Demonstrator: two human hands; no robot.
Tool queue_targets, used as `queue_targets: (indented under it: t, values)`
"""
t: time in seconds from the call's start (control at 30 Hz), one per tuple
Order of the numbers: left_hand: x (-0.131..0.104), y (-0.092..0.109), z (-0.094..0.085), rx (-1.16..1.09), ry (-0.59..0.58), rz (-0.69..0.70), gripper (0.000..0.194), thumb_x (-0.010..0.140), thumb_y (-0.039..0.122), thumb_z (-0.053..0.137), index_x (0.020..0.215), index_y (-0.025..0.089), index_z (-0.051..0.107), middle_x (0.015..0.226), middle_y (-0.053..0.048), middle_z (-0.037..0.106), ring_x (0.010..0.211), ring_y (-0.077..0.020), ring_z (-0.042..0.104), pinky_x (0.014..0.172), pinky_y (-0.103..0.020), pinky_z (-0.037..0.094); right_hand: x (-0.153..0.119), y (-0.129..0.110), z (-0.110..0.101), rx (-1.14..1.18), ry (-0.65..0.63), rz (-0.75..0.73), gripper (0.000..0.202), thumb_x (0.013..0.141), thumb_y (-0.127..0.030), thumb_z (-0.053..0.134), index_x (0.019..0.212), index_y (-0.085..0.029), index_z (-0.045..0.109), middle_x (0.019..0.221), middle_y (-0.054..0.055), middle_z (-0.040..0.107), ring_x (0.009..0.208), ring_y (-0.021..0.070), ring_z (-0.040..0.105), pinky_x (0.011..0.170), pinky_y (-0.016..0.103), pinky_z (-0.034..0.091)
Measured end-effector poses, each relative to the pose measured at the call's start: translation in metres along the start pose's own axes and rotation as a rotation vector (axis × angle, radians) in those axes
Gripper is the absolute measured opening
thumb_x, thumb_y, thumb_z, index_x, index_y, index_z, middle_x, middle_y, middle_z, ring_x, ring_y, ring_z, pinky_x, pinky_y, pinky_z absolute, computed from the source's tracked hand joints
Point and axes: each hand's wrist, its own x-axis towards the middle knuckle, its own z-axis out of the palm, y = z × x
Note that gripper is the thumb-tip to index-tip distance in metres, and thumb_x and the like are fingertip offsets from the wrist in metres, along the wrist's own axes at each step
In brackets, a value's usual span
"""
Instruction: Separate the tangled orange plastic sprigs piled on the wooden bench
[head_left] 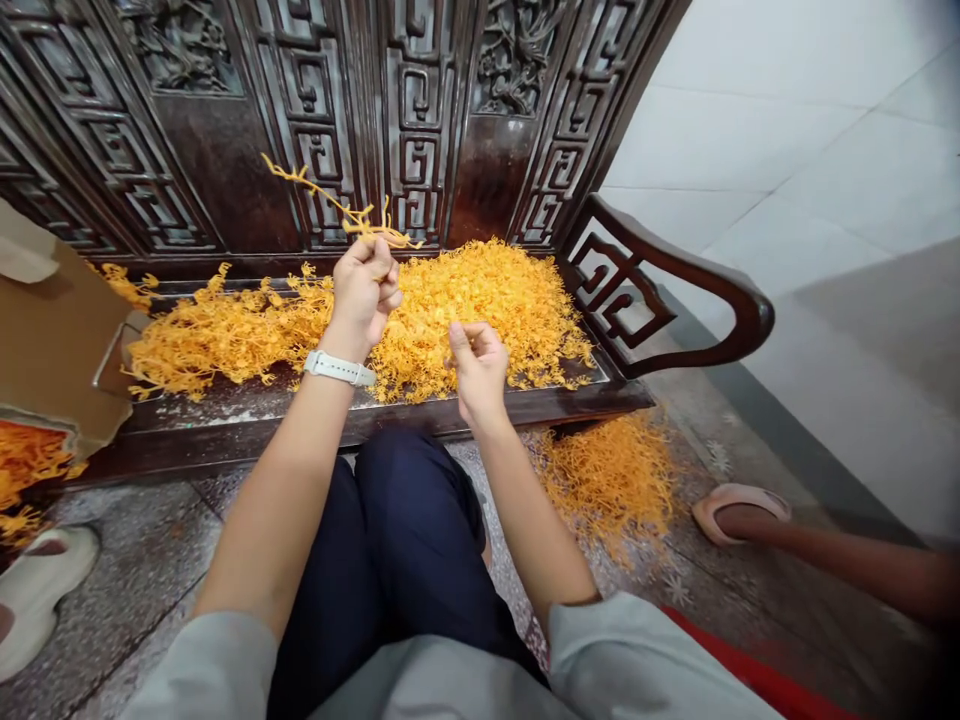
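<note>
My left hand [365, 290], with a pale watch band on its wrist, pinches a branching orange plastic strand [322, 192] that sticks up and to the left in front of the carved bench back. To its right and slightly lower, my right hand [480, 370] has its thumb and fingertips pressed together; anything between them is too small to make out. Behind and below both hands, a big heap of small orange pieces [487, 290] covers the right part of the bench seat. Longer orange branched pieces [217, 340] lie on the seat to the left.
A cardboard box [60, 320] stands at the left, orange pieces below it. The dark bench's curved armrest [735, 320] rises at the right. More orange strands [611, 480] lie on the floor. Other people's feet show at both sides, and something red is at the lower right.
</note>
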Motion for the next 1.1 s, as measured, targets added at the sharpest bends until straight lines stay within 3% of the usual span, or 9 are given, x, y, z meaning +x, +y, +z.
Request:
queue_targets:
  t: [0.27, 0.4, 0.57, 0.7, 0.77, 0.83, 0.9, 1.0, 1.1]
  values:
    - [0.016, -0.016, -0.014, -0.105, 0.271, -0.072, 0.029, 0.109, 0.012, 0.061, 0.082, 0.021, 0.056, 0.054, 0.007, 0.042, 0.04, -0.0047, 0.021, 0.041, -0.021, 0.015, -0.079, 0.006, 0.029, 0.264, -0.049, 0.262, 0.061, 0.088, -0.061, 0.087, 0.087, -0.027, 0.037, 0.059, -0.017, 0.026, 0.045, 0.0035, 0.016, 0.043, 0.017, 0.022]
    - [0.027, -0.009, -0.026, -0.19, 0.346, -0.016, 0.032, 0.111, 0.008, 0.054, 0.083, 0.02, 0.05, 0.057, 0.007, 0.04, 0.043, -0.0059, 0.024, 0.044, -0.026, 0.014, -0.114, 0.0, 0.024, 0.191, -0.043, 0.153, 0.053, 0.097, -0.055, 0.082, 0.086, -0.026, 0.038, 0.059, -0.015, 0.031, 0.045, 0.0042, 0.022, 0.044, 0.017, 0.024]
    - [0.045, 0.025, -0.074, -0.333, 0.558, 0.117, 0.031, 0.12, 0.017, 0.047, 0.089, 0.019, 0.05, 0.062, 0.007, 0.035, 0.047, -0.0068, 0.017, 0.048, -0.028, 0.011, -0.146, 0.005, -0.008, -0.179, -0.209, 0.02, 0.034, 0.105, -0.046, 0.074, 0.088, -0.022, 0.056, 0.068, -0.006, 0.049, 0.053, 0.0074, 0.043, 0.05, 0.022, 0.035]
    - [0.042, 0.031, -0.087, -0.353, 0.472, 0.024, 0.028, 0.12, 0.027, 0.049, 0.093, 0.021, 0.054, 0.058, 0.009, 0.037, 0.041, -0.0061, 0.017, 0.039, -0.022, 0.014, -0.068, 0.008, -0.023, -0.381, -0.12, -0.143, 0.044, 0.103, -0.066, 0.067, 0.102, -0.022, 0.064, 0.081, 0.0, 0.059, 0.063, 0.0129, 0.054, 0.062, 0.029, 0.051]
    - [0.038, 0.026, -0.08, -0.338, 0.397, -0.038, 0.029, 0.12, 0.028, 0.05, 0.093, 0.021, 0.056, 0.057, 0.009, 0.038, 0.038, -0.0054, 0.018, 0.037, -0.021, 0.016, -0.003, 0.009, -0.024, -0.561, -0.117, -0.22, 0.075, 0.097, -0.085, 0.057, 0.136, -0.021, 0.065, 0.121, 0.015, 0.065, 0.1, 0.0245, 0.069, 0.094, 0.047, 0.06]
    - [0.034, 0.018, -0.071, -0.289, 0.321, -0.098, 0.028, 0.118, 0.028, 0.055, 0.091, 0.021, 0.058, 0.055, 0.009, 0.038, 0.036, -0.0046, 0.02, 0.036, -0.022, 0.016, 0.054, 0.009, -0.025, -0.795, -0.134, -0.169, 0.103, 0.087, -0.1, 0.05, 0.151, -0.019, 0.061, 0.163, 0.025, 0.042, 0.149, 0.0403, 0.05, 0.125, 0.066, 0.04]
    - [0.032, 0.009, -0.062, -0.216, 0.233, -0.147, 0.027, 0.113, 0.027, 0.064, 0.087, 0.021, 0.06, 0.054, 0.009, 0.039, 0.035, -0.004, 0.021, 0.036, -0.022, 0.016, 0.089, 0.007, -0.022, -0.849, -0.138, -0.2, 0.112, 0.087, -0.104, 0.037, 0.154, -0.018, 0.062, 0.175, 0.024, 0.03, 0.166, 0.0436, 0.03, 0.134, 0.068, 0.024]
    - [0.029, -0.005, -0.05, -0.134, 0.104, -0.227, 0.027, 0.112, 0.025, 0.065, 0.086, 0.02, 0.061, 0.053, 0.009, 0.04, 0.036, -0.0038, 0.021, 0.035, -0.021, 0.015, 0.095, 0.007, -0.01, -0.647, -0.326, -0.221, 0.103, 0.094, -0.1, 0.031, 0.154, -0.024, 0.063, 0.168, 0.019, 0.049, 0.158, 0.0356, 0.046, 0.128, 0.061, 0.039]
    - [0.028, -0.017, -0.038, -0.101, 0.049, -0.252, 0.029, 0.115, 0.02, 0.054, 0.087, 0.018, 0.061, 0.053, 0.009, 0.041, 0.037, -0.0035, 0.021, 0.036, -0.018, 0.016, 0.067, 0.017, 0.009, -0.338, -0.539, 0.0, 0.088, 0.087, -0.094, 0.06, 0.142, -0.026, 0.067, 0.145, 0.013, 0.068, 0.125, 0.0256, 0.068, 0.101, 0.045, 0.06]
